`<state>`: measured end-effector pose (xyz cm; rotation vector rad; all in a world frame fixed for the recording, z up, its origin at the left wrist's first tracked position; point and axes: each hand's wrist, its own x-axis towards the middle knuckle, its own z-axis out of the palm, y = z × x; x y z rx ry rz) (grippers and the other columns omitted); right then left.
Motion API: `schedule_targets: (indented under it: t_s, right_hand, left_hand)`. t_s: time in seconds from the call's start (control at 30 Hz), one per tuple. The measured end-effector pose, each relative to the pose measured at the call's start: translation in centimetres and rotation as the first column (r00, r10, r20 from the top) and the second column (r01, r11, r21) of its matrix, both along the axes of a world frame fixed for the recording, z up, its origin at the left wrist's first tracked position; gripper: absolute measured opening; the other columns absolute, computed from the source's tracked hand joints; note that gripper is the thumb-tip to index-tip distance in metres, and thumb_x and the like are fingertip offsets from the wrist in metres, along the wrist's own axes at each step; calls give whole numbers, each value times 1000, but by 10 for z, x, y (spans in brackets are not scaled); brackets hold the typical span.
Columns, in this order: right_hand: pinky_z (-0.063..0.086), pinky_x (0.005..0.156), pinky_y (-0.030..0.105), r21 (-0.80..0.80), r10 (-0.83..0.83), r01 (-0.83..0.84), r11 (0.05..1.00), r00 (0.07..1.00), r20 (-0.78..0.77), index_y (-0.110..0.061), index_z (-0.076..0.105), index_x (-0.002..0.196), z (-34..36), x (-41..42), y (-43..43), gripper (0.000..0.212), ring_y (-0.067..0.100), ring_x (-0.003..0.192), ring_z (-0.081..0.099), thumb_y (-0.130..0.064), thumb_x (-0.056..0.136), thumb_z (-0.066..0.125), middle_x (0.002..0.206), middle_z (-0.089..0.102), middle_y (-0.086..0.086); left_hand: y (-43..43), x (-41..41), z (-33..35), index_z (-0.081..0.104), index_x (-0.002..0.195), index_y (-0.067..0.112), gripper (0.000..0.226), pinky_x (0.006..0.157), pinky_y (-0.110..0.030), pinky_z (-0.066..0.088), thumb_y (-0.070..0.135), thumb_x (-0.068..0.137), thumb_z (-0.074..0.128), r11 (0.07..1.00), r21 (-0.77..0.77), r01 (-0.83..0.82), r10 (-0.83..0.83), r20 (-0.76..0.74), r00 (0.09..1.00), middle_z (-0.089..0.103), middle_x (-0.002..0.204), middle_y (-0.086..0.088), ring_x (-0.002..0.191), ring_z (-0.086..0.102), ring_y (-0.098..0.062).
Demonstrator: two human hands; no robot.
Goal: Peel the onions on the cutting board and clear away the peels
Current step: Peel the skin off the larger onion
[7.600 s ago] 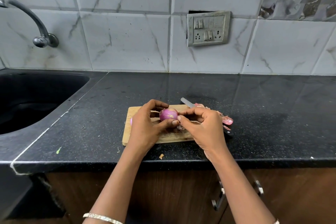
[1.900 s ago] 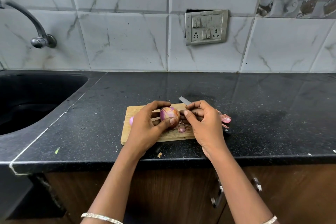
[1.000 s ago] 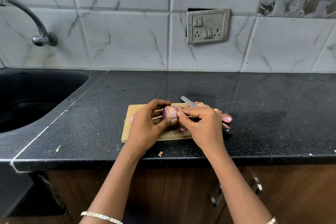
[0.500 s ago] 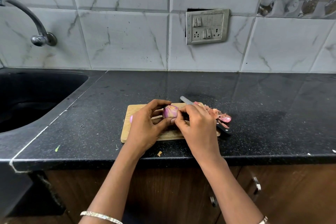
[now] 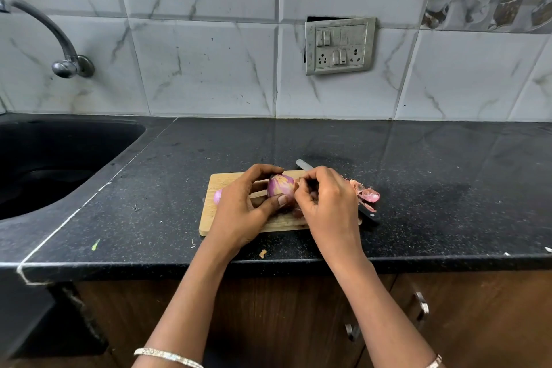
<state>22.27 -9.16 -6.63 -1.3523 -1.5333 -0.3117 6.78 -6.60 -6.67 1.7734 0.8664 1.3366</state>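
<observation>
A purple onion (image 5: 280, 186) is held just above the wooden cutting board (image 5: 215, 218). My left hand (image 5: 242, 209) grips it between thumb and fingers. My right hand (image 5: 327, 203) pinches the skin at the onion's right side. A second onion (image 5: 217, 196) peeks out at the board's left, mostly hidden behind my left hand. A small heap of pink peels (image 5: 366, 193) lies on the counter right of the board. A knife lies behind my right hand, its blade tip (image 5: 302, 164) and black handle (image 5: 370, 213) showing.
The board sits on a black stone counter (image 5: 433, 188) near its front edge. A black sink (image 5: 56, 158) lies at the left under a wall tap (image 5: 64, 60). A switch plate (image 5: 340, 45) is on the tiled wall. Small peel scraps (image 5: 263, 253) lie before the board.
My right hand has shifted left against the onion and now picks at its skin; the onion has turned a little in my left hand. The peel heap and knife stay put.
</observation>
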Motion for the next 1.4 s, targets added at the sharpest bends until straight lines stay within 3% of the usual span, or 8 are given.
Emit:
schedule_targets:
  t_s: [0.13,0.3,0.4,0.53,0.87,0.97,1.07,1.4]
  right_hand:
    - [41,68,17,-30,-4,1,1000,994,-105,-7,66,91,2,5,1,5,14,77,59,-11,89,68,86,67,3]
    - [57,80,42,-149,14,-50,988,972,-235,-11,70,95,2,10,5,9,17,82,67,-14,86,69,87,71,-1]
    - [60,81,35,-173,95,-167,971,928,-361,-16,72,110,4,10,3,26,5,84,69,-14,84,72,90,72,-9]
    - [57,69,16,-145,225,-312,939,875,-428,-16,78,103,8,9,-1,18,-3,80,71,-18,85,77,89,75,-11]
    - [46,81,3,-83,310,-346,935,906,-287,-17,78,106,9,7,-4,23,-16,92,65,-10,84,77,95,66,-29]
    - [42,80,-2,-48,280,-295,954,938,-206,-13,79,104,6,6,-1,22,-21,88,61,-8,82,77,96,71,-21]
    - [43,83,0,-26,257,-265,964,952,-168,-9,79,105,3,6,0,23,-11,91,63,-9,82,77,100,77,-3]
    - [34,86,-6,-44,141,-140,989,990,13,-4,75,111,3,-2,-3,25,14,89,73,-10,87,71,99,78,7]
  left_hand:
    - [0,-1,0,65,121,19,37,85,-22,56,5,88,76,1000,13,-9,9,-27,1000,69,119,8,110,66,-7]
    - [-1,-2,0,66,119,20,36,91,-29,57,0,90,71,1000,-1,5,-5,-28,1000,69,119,9,111,66,-8]
    - [-1,-2,-1,66,118,20,36,88,-26,57,-1,89,70,1000,0,3,-3,-22,1000,69,118,7,109,67,-8]
    - [0,-2,0,65,119,19,35,87,-28,58,1,89,72,1000,14,1,0,-22,1000,70,116,6,108,68,-10]
    - [0,-2,-1,65,119,19,32,92,-34,59,7,90,74,1000,13,7,-6,-14,1000,70,116,7,110,67,-9]
    - [0,-2,-1,65,119,20,32,93,-38,59,8,90,74,1000,17,-3,3,-24,1000,70,117,7,111,67,-10]
    - [0,-2,0,66,119,19,32,92,-36,59,7,90,74,1000,24,-10,11,-23,1000,70,116,7,109,67,-8]
    - [0,-3,-1,66,121,22,36,90,-37,60,8,89,75,999,39,-29,31,-55,998,69,120,9,112,65,-10]
